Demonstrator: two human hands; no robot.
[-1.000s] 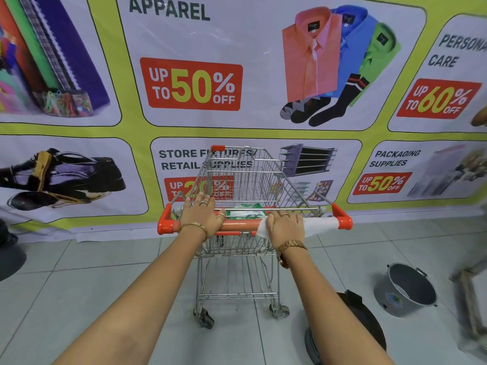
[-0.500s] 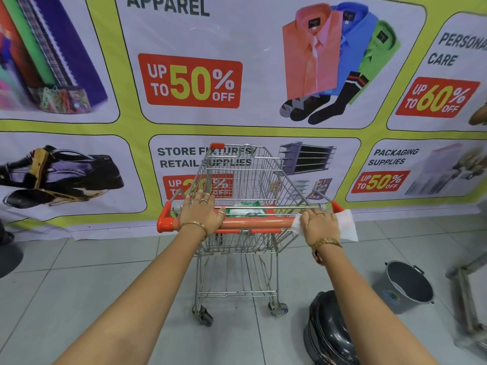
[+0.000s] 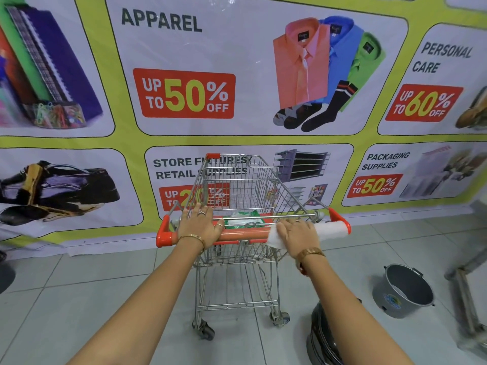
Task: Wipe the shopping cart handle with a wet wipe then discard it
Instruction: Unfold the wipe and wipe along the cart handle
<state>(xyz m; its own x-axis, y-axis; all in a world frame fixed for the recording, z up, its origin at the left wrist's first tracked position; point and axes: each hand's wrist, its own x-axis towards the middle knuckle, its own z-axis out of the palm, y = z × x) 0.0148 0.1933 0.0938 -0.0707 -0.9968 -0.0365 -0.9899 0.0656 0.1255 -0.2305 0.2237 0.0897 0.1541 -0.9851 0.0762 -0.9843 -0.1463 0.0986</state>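
Fingers (image 3: 288,227) on wipe (image 3: 329,229); bucket (image 3: 404,291), black bin (image 3: 324,335) beside cart (image 3: 237,206).

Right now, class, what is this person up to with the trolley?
A person is cleaning the orange handle of a shopping cart. The left hand grips the handle near its left end to steady the cart. The right hand presses a white wet wipe around the bar on the right side. A grey bucket and a dark bin stand on the floor to the right; the wipe is not yet discarded.
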